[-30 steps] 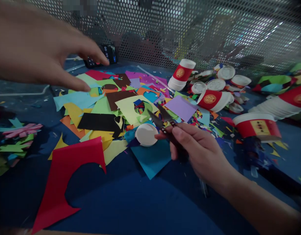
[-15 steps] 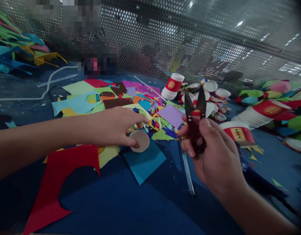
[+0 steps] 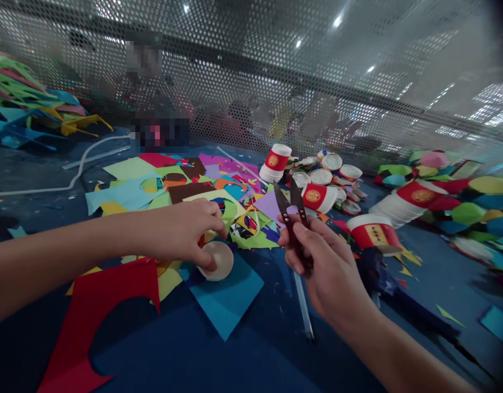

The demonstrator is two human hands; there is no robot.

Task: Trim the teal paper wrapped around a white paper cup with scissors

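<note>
The white disc [image 3: 219, 261] is taken as the mark. It lies on a teal paper square [image 3: 229, 297]. Its left rim is pinched by the left hand [image 3: 179, 232], thumb on the near edge and fingers curled over the far side, seemingly so that it is steadied on the loose sheet. Whether it is lifted at all cannot be told. Right of the disc, the thread snips [image 3: 294, 215] are gripped in the closed fingers of the right hand [image 3: 331, 267], with the blades parted and pointed up and away, probably to be kept clear of the other hand. Left of the disc a red cut sheet [image 3: 99, 305] is spread; farther right a red paper cup [image 3: 374, 233] stands.
</note>
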